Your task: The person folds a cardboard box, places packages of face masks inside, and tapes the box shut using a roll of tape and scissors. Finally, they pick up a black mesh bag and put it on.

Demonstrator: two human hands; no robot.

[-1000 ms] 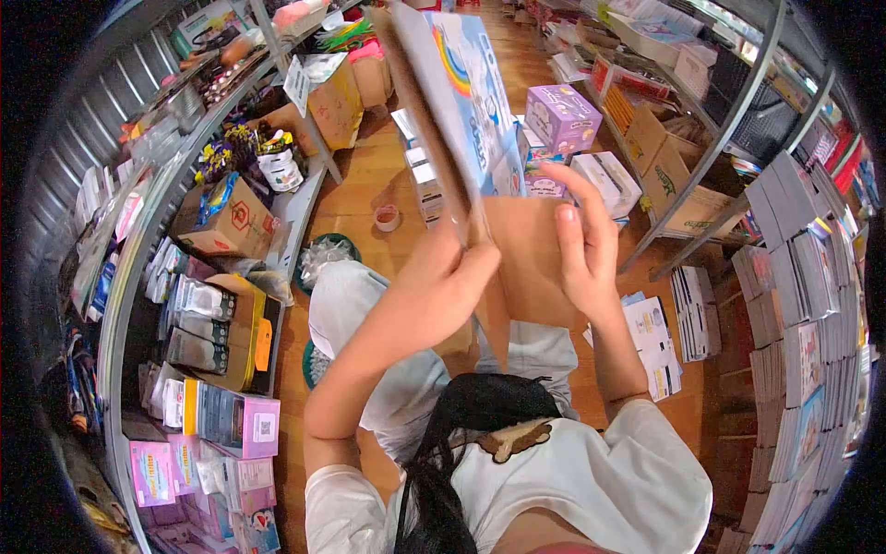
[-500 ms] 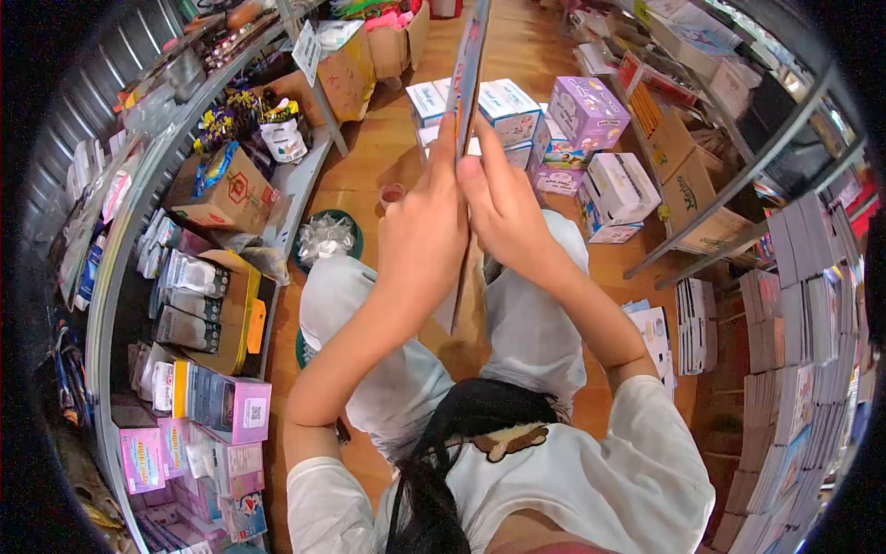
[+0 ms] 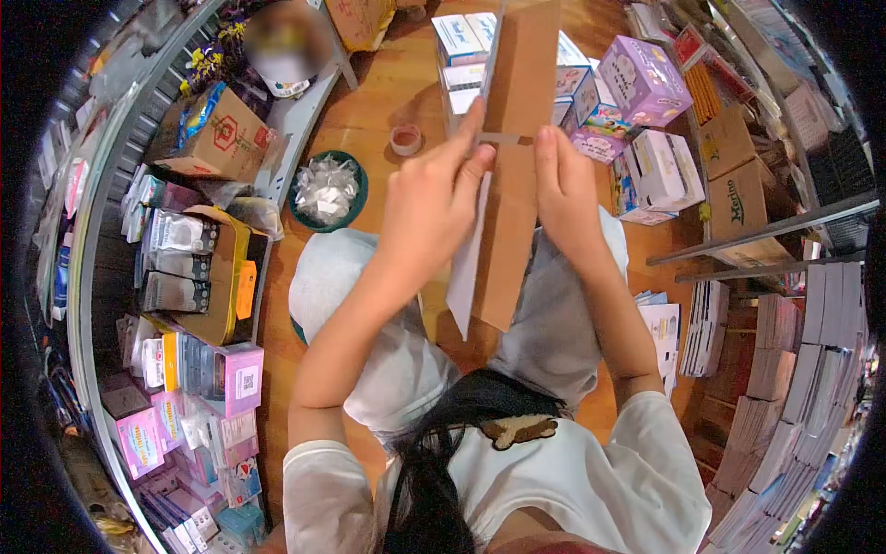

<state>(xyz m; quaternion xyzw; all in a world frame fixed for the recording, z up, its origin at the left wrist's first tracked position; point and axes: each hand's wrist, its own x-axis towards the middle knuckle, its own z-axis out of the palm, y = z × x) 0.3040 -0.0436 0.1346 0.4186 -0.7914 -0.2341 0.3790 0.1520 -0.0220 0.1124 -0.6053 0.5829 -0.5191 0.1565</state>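
A tall brown cardboard panel (image 3: 512,222) stands on edge above my knees, beside a thin pale sheet (image 3: 468,258) on its left. My left hand (image 3: 434,198) grips the pale sheet's edge between thumb and fingers. On the other side, my right hand (image 3: 568,189) pinches the cardboard's right edge near its upper part. A short light strip (image 3: 506,139) crosses the gap between the two hands. The sheet and panel are apart at the bottom and closer together at the top.
On the floor are a green bowl of clear wrappers (image 3: 328,191), a roll of tape (image 3: 405,140), and a purple box (image 3: 644,81) among white boxes. Loaded shelves (image 3: 92,305) line the left; book stacks (image 3: 775,369) stand at the right.
The flat pieces, earlier pressed together edge-on, have opened apart and show the brown inner face. My right hand has moved right, away from my left hand. The view has shifted slightly.
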